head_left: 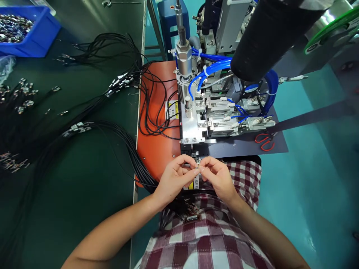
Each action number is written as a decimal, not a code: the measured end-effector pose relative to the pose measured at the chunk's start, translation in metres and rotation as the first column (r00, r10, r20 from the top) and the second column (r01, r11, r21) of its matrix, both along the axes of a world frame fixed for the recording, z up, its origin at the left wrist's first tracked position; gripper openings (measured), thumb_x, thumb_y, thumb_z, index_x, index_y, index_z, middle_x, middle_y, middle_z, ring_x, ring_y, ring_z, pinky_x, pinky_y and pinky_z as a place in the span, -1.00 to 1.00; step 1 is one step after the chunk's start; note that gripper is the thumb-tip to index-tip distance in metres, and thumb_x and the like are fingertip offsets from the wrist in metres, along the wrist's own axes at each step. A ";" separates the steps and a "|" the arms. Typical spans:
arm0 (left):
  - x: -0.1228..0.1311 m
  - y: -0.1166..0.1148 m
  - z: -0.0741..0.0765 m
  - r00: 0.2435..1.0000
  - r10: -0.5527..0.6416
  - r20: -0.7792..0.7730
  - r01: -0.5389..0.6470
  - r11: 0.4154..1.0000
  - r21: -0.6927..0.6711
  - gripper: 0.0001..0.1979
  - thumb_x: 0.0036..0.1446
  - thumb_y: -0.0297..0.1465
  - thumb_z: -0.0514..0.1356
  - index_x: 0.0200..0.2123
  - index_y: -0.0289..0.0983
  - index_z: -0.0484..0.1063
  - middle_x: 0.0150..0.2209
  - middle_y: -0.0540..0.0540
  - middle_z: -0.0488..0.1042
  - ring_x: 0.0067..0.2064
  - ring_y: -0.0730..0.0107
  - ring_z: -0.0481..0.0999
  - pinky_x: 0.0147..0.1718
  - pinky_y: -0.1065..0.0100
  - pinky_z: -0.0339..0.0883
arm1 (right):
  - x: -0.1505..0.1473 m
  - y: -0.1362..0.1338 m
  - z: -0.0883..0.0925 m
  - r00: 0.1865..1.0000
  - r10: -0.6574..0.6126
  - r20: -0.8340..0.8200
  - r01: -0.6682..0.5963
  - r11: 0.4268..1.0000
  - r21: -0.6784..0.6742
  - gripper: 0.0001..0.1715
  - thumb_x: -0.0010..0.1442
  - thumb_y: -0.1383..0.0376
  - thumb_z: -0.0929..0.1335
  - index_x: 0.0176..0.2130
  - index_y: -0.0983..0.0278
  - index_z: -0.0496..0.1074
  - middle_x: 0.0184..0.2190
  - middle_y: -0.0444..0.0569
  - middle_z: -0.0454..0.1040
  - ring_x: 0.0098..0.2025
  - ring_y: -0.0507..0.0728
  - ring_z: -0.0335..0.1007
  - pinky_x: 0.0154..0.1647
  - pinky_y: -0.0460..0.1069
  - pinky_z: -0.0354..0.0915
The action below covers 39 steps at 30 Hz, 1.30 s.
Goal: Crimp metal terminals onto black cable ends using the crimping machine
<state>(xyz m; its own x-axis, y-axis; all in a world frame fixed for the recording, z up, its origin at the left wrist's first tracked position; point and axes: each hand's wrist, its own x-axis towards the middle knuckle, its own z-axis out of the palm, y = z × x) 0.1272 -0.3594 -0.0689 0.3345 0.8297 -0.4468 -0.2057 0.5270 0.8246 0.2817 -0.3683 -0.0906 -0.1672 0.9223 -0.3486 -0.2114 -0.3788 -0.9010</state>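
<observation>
Just in front of the machine's metal press, my left hand and my right hand meet fingertip to fingertip. Each is closed in a pinch of thumb and forefinger. Whatever sits between the fingertips is too small and too covered to name. Behind the fingers, a small metal fixture shows at the machine's front edge. Beside my left wrist, a bundle of black cables runs down off the table towards my lap. Thin wire ends lie on my lap below the hands.
Black cables loop over the orange machine base. Several cable bundles with metal connectors lie on the dark green table. A blue bin of metal parts stands at upper left. Red-handled scissors rest at right, below a black cylinder.
</observation>
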 end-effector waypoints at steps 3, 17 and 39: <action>0.001 -0.001 0.001 1.000 0.005 -0.014 -0.005 1.000 -0.017 -0.81 0.15 -0.32 0.24 -0.32 -0.28 0.30 -0.71 0.17 0.19 -0.68 0.67 0.13 -0.67 0.57 -0.07 | -0.002 -0.002 0.004 0.999 0.005 0.034 -0.006 0.999 0.034 -0.86 0.15 0.26 0.39 -0.40 0.27 0.38 -0.56 -0.22 0.27 -0.54 -0.03 0.11 -0.51 -0.09 0.08; 0.003 -0.001 0.008 0.989 0.076 0.129 -0.062 0.992 -0.112 -0.89 0.17 -0.40 0.18 -0.34 -0.27 0.27 -0.48 0.07 0.38 -0.61 0.62 0.30 -0.65 0.53 0.06 | -0.002 -0.007 0.006 0.962 -0.047 0.269 -0.038 0.953 0.302 -0.89 0.23 0.37 0.32 -0.37 0.25 0.36 -0.44 -0.17 0.30 -0.42 0.01 0.20 -0.38 -0.07 0.17; -0.002 0.004 0.006 0.992 -0.007 -0.122 0.000 0.998 -0.057 -0.80 0.05 -0.31 0.30 -0.39 -0.34 0.41 -0.68 0.15 0.19 -0.64 0.68 0.10 -0.63 0.54 -0.05 | 0.005 -0.006 0.008 0.970 -0.043 0.239 -0.018 0.969 0.248 -0.98 0.18 0.36 0.35 -0.33 0.25 0.39 -0.43 -0.14 0.36 -0.41 0.03 0.24 -0.37 -0.05 0.20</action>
<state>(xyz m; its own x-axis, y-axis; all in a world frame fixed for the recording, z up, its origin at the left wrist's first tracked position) 0.1250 -0.3558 -0.0631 0.2772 0.8009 -0.5307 -0.1034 0.5740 0.8123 0.2864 -0.3745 -0.0824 -0.0946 0.9859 -0.1382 0.0201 -0.1369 -0.9904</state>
